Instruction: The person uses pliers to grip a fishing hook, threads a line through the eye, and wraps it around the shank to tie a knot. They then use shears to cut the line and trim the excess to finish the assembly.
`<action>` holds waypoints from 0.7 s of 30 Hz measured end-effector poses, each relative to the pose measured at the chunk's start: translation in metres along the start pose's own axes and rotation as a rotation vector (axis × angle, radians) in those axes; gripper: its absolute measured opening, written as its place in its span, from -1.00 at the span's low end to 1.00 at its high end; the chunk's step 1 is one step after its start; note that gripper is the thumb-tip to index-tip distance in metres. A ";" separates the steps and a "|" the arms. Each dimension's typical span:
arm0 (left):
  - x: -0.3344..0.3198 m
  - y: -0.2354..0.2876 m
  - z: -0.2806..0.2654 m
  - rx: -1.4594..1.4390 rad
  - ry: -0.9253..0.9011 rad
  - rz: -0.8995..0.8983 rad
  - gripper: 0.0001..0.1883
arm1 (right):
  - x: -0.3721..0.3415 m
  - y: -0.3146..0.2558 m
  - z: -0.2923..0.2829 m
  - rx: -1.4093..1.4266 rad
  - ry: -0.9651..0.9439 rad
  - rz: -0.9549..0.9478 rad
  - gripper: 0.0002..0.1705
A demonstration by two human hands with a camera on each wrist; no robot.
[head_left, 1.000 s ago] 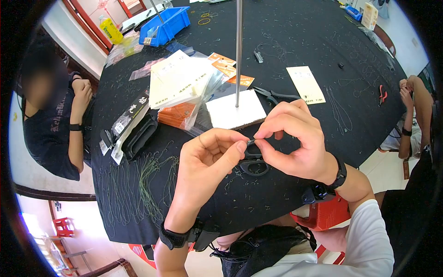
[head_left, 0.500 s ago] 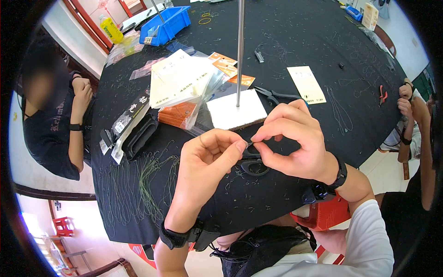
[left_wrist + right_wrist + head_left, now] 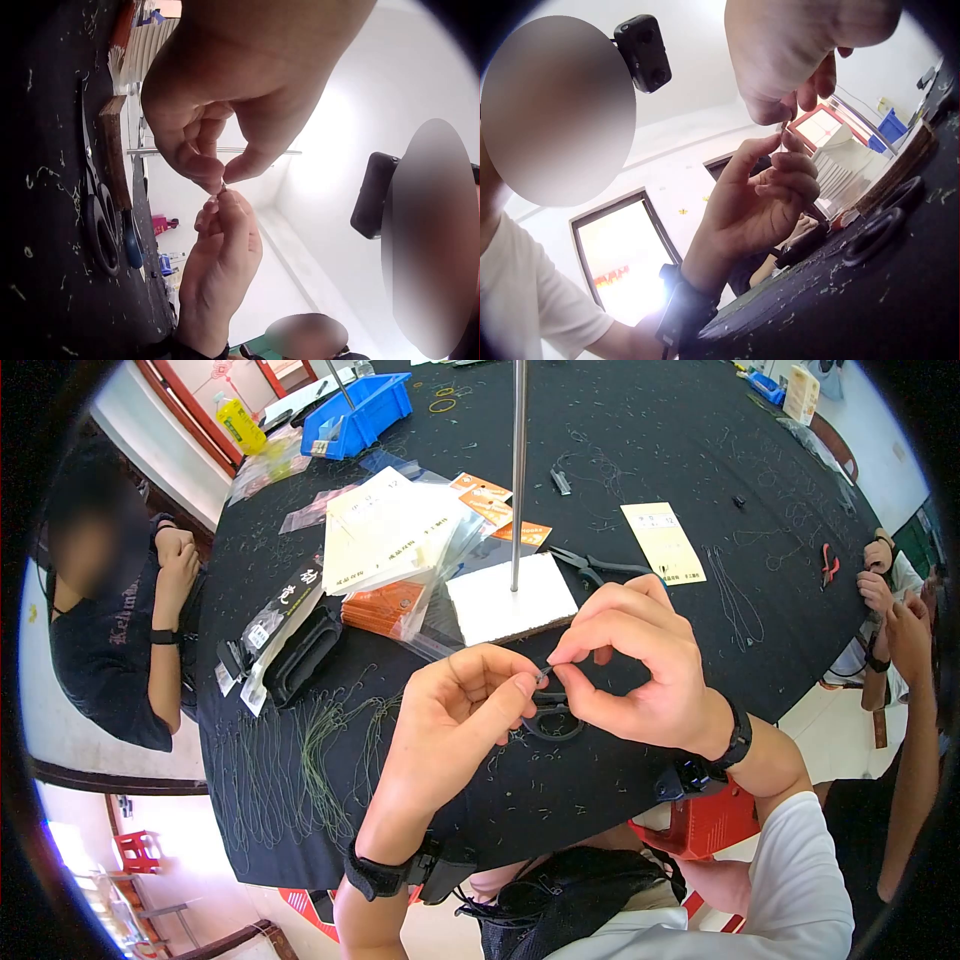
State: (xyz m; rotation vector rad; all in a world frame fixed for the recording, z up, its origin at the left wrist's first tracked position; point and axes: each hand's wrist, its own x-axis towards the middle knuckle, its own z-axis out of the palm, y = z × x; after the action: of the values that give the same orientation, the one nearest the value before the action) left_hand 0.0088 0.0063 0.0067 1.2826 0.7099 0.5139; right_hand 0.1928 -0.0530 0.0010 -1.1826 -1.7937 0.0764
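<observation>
Black-clothed table (image 3: 620, 800): only the head view takes in its spread, with blue bin (image 3: 372, 418) far left, paper cards (image 3: 385, 545) left of the pole (image 3: 518, 470), green line bundle (image 3: 318, 765) near left. White board (image 3: 500, 600) seen from above there; both wrist views give its brown edge instead. Scissors (image 3: 88, 154): blades visible in the left wrist view, mostly handles from the head, where the hands cover the rest.

Left hand (image 3: 450, 720) and right hand (image 3: 640, 665) meet above the table, on the near side of the board. Thumb and index of each are clamped on a small dark piece (image 3: 543, 675), one end per hand; it lies between the two sets of fingertips, off the cloth. Exact shape too small to tell.

Against half a second ago: left hand sits slightly nearer and farther right, the piece shows darker; right hand about unchanged.
</observation>
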 end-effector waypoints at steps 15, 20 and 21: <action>0.001 -0.004 0.001 0.004 0.023 0.042 -0.85 | -0.001 0.002 0.000 0.045 -0.046 0.034 -0.83; 0.001 -0.006 0.000 0.034 0.065 0.058 -0.85 | -0.001 0.000 -0.001 0.034 -0.029 0.077 -0.82; 0.001 -0.006 0.000 0.026 0.069 0.060 -0.85 | -0.001 0.000 -0.002 0.036 -0.018 0.107 -0.81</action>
State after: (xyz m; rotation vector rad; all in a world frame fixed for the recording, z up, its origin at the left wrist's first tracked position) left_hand 0.0097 0.0056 0.0010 1.3182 0.7396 0.6022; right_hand 0.1938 -0.0542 0.0016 -1.2556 -1.7369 0.1812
